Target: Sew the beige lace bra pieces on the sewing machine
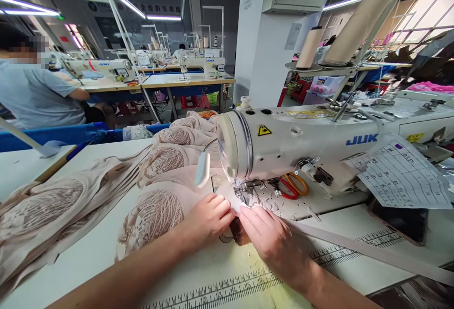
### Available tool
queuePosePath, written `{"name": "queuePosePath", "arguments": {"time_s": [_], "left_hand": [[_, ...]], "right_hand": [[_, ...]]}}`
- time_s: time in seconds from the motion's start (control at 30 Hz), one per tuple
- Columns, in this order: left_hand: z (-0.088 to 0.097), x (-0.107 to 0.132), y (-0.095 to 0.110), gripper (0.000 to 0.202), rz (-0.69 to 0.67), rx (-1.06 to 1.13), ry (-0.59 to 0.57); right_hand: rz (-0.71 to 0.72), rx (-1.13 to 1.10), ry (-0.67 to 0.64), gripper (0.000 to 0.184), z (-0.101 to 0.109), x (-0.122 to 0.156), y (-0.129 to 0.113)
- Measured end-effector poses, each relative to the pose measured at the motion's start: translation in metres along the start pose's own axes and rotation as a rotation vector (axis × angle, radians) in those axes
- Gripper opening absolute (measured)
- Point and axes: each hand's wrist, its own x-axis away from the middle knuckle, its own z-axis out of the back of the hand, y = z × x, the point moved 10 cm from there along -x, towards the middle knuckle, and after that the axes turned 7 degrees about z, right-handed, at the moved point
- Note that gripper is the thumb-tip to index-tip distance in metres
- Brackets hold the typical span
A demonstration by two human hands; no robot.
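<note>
A white sewing machine (276, 143) stands across the table with its needle end lit. Just in front of the presser foot (243, 195), my left hand (209, 217) is closed on the edge of a sheer beige bra (193, 184). My right hand (267, 236) pinches fabric at the same spot, its fingertips close to my left ones. From under the right hand a pale elastic strip (354, 247) runs off to the right. A lace bra cup (152, 219) lies left of my left hand. The fingertips partly cover the fabric edge.
Several lace bras (166, 160) lie in a row behind, and another pile (46, 205) is at left. Scissors with red and orange handles (292, 186) rest behind the needle area. A paper sheet (404, 172) hangs above a dark phone (399, 221). A person (35, 87) sits at far left.
</note>
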Motion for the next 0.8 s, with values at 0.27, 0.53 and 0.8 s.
{"name": "queuePosePath", "arguments": {"time_s": [0.27, 0.53, 0.8], "left_hand": [[-0.006, -0.002, -0.011, 0.024, -0.004, -0.005, -0.044], [-0.017, -0.005, -0.021, 0.026, 0.035, 0.004, -0.103], [-0.031, -0.007, -0.040, 0.030, 0.117, 0.030, -0.170]], "right_hand": [[-0.022, -0.094, 0.006, 0.030, 0.000, 0.000, 0.002], [-0.044, -0.107, -0.032, 0.031, 0.002, -0.002, 0.005], [-0.032, -0.143, -0.053, 0.035, -0.002, 0.002, 0.006]]}}
